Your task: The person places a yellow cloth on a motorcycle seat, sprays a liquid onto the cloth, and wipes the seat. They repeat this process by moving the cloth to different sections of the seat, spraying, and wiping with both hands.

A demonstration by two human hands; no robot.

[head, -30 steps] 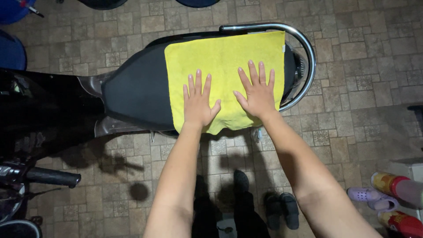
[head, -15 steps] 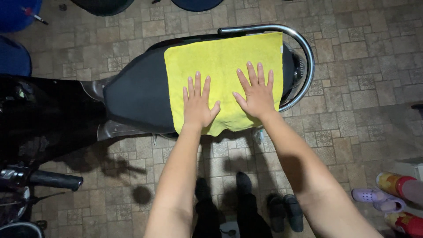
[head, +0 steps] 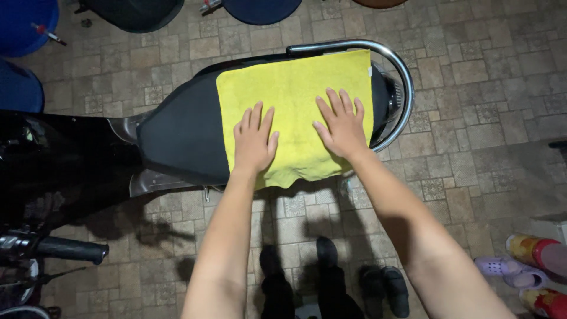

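A yellow cloth (head: 295, 88) lies spread over the rear of a black scooter seat (head: 177, 130). My left hand (head: 255, 142) rests flat on the cloth's near left part, fingers apart. My right hand (head: 341, 125) lies flat on the cloth's right part, fingers spread and pointing away from me. Neither hand grips anything. The cloth's near edge hangs a little over the seat's side.
A chrome grab rail (head: 397, 77) curves around the seat's rear. The scooter's dark body and a handlebar grip (head: 71, 250) are at the left. Blue tubs (head: 26, 23) stand at the top left. Sandals and shoes (head: 520, 269) lie on the tiled floor at the right.
Both hands stay flat on the cloth in much the same spots. The view has shifted slightly.
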